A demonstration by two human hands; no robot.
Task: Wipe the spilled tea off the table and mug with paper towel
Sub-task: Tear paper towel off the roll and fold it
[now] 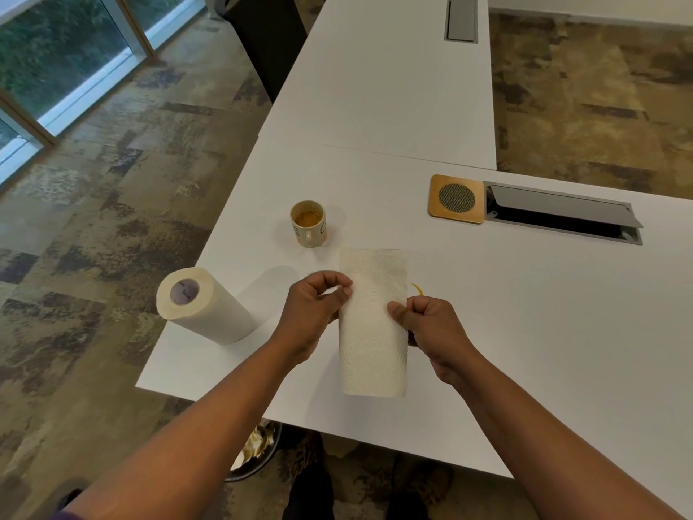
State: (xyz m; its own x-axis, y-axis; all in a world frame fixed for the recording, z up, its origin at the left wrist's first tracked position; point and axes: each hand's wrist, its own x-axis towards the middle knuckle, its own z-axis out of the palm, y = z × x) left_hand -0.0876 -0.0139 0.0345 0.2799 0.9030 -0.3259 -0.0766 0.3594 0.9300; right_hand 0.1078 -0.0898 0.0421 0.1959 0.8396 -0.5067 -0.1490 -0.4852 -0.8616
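Observation:
A folded white paper towel sheet (pixel 373 332) is held above the white table (pixel 525 332) between both hands. My left hand (pixel 311 313) pinches its left edge and my right hand (pixel 431 328) pinches its right edge. A small streak of spilled tea (pixel 417 289) shows on the table just right of the sheet, above my right hand; more of it may be hidden under the sheet. The mug (pixel 308 223), holding amber tea, stands upright beyond the sheet to the left.
A paper towel roll (pixel 202 305) lies on its side near the table's left edge. A wooden coaster-like square (pixel 456 198) and an open cable hatch (pixel 562 213) sit at the right. A waste bin (pixel 255 452) with crumpled paper stands under the table's front edge.

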